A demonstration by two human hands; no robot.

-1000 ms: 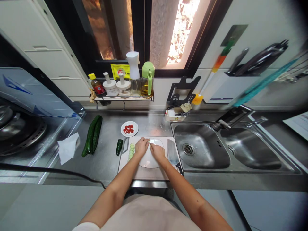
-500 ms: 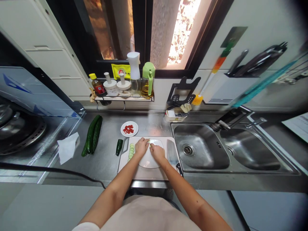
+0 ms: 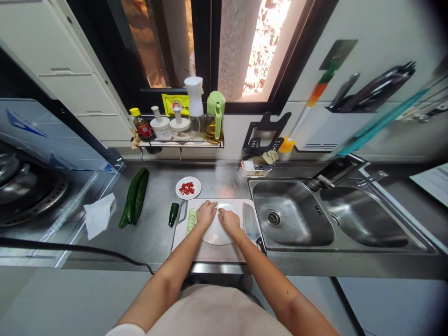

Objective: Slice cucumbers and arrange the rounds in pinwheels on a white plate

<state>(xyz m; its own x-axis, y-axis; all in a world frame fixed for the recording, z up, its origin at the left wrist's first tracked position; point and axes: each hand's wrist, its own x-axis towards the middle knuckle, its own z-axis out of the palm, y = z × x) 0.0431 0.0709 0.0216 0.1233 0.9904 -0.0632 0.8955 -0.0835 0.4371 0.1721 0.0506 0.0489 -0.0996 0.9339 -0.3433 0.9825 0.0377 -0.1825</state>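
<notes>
Over a white plate (image 3: pixel 219 235) on the cutting board (image 3: pixel 199 254), my left hand (image 3: pixel 206 214) and my right hand (image 3: pixel 229 221) are close together with fingers pinched. Small pale-green cucumber slices show at the fingertips of both hands, partly hidden by the fingers. Left of the plate, a row of overlapping cucumber slices (image 3: pixel 191 220) lies on the board. A knife with a wide blade (image 3: pixel 249 220) and black handle rests along the board's right side. Beside the board's left handle is a cut piece of cucumber (image 3: pixel 173 214).
Whole cucumbers (image 3: pixel 134 198) and a crumpled white paper (image 3: pixel 99 215) lie to the left. Behind the board stands a small plate (image 3: pixel 198 187) of chopped red pieces. A double sink (image 3: pixel 294 210) adjoins on the right. Seasoning bottles (image 3: pixel 214 123) fill the rack above.
My hands stay almost in the same place over the plate, with only a slight shift of the right fingers. The things on the counter have not moved.
</notes>
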